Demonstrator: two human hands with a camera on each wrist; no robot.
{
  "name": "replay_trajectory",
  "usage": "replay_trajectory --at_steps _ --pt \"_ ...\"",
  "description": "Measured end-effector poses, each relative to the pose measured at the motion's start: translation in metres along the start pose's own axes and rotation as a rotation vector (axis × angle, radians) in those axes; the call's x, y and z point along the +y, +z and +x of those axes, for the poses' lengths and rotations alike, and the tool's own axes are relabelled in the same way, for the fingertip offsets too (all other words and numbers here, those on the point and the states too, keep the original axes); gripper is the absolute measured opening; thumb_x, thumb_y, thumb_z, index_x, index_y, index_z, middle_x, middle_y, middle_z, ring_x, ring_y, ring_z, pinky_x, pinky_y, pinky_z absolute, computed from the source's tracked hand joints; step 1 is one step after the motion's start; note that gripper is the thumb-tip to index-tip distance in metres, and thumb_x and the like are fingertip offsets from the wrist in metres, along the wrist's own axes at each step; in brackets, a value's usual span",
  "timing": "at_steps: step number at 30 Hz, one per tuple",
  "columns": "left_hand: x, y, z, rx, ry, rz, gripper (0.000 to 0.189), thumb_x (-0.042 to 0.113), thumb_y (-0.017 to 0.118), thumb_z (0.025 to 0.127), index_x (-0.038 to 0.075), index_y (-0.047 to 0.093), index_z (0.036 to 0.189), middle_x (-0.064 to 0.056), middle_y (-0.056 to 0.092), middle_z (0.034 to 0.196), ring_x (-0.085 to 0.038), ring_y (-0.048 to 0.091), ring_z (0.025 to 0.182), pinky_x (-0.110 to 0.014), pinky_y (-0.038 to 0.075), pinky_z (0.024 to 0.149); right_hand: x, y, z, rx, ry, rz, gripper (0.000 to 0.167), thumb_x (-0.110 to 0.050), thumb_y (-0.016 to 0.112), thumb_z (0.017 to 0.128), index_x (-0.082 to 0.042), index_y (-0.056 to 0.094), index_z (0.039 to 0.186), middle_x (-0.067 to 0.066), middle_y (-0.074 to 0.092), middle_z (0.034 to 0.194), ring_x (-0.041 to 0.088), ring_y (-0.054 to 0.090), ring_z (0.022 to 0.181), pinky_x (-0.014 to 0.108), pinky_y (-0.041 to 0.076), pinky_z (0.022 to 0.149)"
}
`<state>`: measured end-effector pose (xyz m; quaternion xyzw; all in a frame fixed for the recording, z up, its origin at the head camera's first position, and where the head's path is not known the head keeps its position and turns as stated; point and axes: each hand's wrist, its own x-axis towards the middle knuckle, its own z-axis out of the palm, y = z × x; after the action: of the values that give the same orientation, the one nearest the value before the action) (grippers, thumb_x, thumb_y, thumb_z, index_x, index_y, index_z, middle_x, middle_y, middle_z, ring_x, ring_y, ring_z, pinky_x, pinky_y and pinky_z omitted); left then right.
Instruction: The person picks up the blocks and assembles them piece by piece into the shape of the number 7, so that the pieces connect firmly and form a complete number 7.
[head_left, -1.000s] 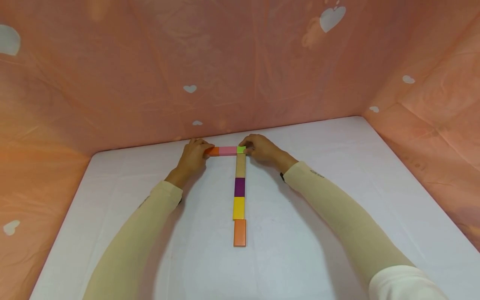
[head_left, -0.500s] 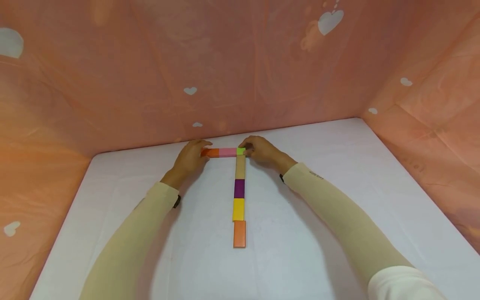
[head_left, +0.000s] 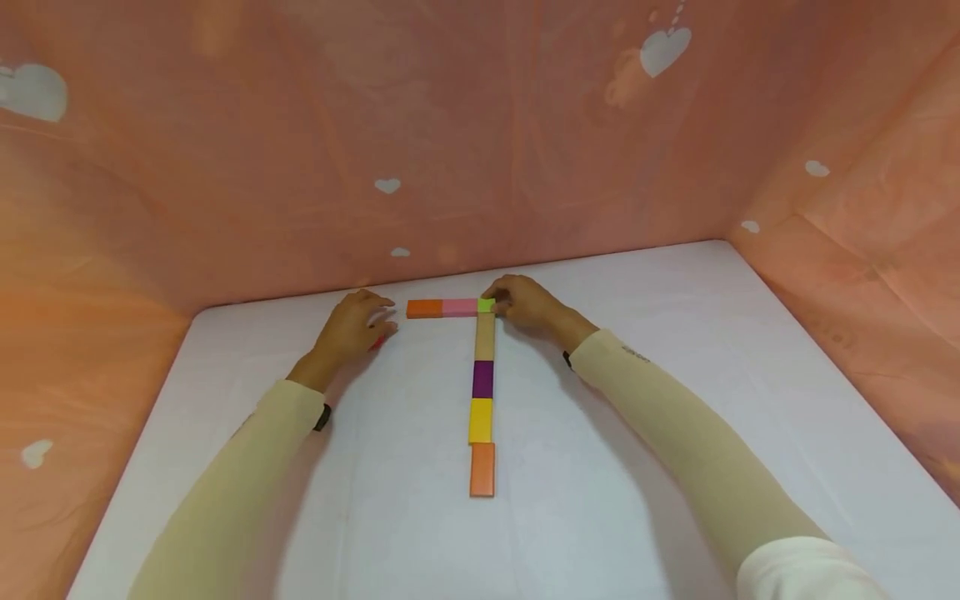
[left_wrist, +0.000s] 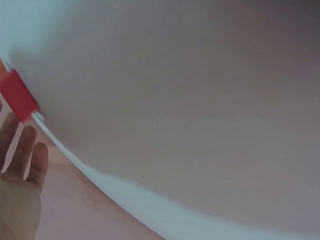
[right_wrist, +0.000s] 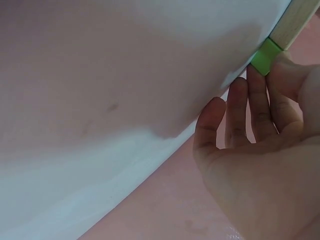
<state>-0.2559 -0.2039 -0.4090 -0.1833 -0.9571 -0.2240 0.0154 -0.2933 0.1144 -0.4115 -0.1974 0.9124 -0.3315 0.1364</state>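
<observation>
A row of flat blocks runs left from the corner at the back: a green block [head_left: 486, 306], a pink one [head_left: 460, 307] and an orange one [head_left: 424, 309]. My right hand [head_left: 527, 302] pinches the green block, thumb and fingers at its end in the right wrist view. Left of the orange block, my left hand [head_left: 347, 329] stands apart from the row with its fingers spread. A red block [left_wrist: 19, 96] shows beside those fingers [left_wrist: 39, 162] in the left wrist view; in the head view it is mostly hidden beneath the thumb.
From the corner a column comes toward me: a wooden block [head_left: 485, 336], a purple one [head_left: 483, 379], a yellow one [head_left: 481, 421] and an orange-brown one [head_left: 482, 470], set slightly right. A white cloth [head_left: 405, 500] covers the table. Behind rises a pink curtain [head_left: 300, 192] with hearts.
My left hand has let go of the left orange block and moved left, its fingers spreading. The red block has come into view under it. My right hand stays at the green block.
</observation>
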Motion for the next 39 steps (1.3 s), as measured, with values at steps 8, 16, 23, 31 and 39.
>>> replay_trajectory --at_steps 8,16,23,31,39 --pt "-0.014 -0.005 -0.016 -0.034 0.001 -0.045 0.043 0.025 0.071 0.093 0.002 0.065 0.128 -0.020 0.059 0.132 -0.039 0.049 0.127 -0.057 0.037 0.112 0.002 -0.001 -0.003 0.008 0.019 -0.017 0.028 -0.013 0.059 0.099 -0.013 0.065 0.127 0.004 0.063 0.128 0.023 0.054 0.123 0.039 0.044 0.112" --pt "-0.011 -0.004 -0.032 -0.075 -0.088 -0.057 0.048 0.028 0.074 0.091 0.011 0.061 0.134 -0.013 0.055 0.137 -0.035 0.048 0.129 -0.055 0.043 0.109 0.001 -0.001 -0.004 0.014 0.006 0.000 0.027 -0.012 0.059 0.099 -0.013 0.065 0.126 0.004 0.063 0.127 0.024 0.054 0.123 0.040 0.043 0.112" --pt "-0.012 -0.002 -0.039 -0.070 -0.042 -0.045 0.044 0.017 0.071 0.092 0.008 0.061 0.134 -0.014 0.056 0.134 -0.036 0.049 0.126 -0.054 0.045 0.107 0.001 0.002 -0.003 0.015 -0.001 -0.004 0.027 -0.012 0.059 0.099 -0.013 0.066 0.125 0.004 0.064 0.126 0.024 0.054 0.123 0.040 0.042 0.113" --pt "-0.016 0.000 -0.038 -0.050 -0.004 -0.043 0.040 0.013 0.071 0.092 0.004 0.063 0.131 -0.015 0.061 0.131 -0.034 0.051 0.120 -0.052 0.047 0.104 0.000 0.002 -0.004 0.015 0.012 -0.003 0.028 -0.012 0.059 0.099 -0.012 0.066 0.126 0.005 0.063 0.127 0.024 0.054 0.123 0.039 0.043 0.112" --pt "-0.019 0.003 -0.039 -0.021 -0.014 -0.023 0.043 0.017 0.074 0.090 0.002 0.064 0.128 -0.016 0.063 0.126 -0.035 0.053 0.118 -0.053 0.046 0.103 -0.002 0.001 -0.004 0.018 0.022 0.003 0.028 -0.011 0.059 0.099 -0.012 0.066 0.126 0.005 0.063 0.127 0.024 0.054 0.122 0.039 0.044 0.112"
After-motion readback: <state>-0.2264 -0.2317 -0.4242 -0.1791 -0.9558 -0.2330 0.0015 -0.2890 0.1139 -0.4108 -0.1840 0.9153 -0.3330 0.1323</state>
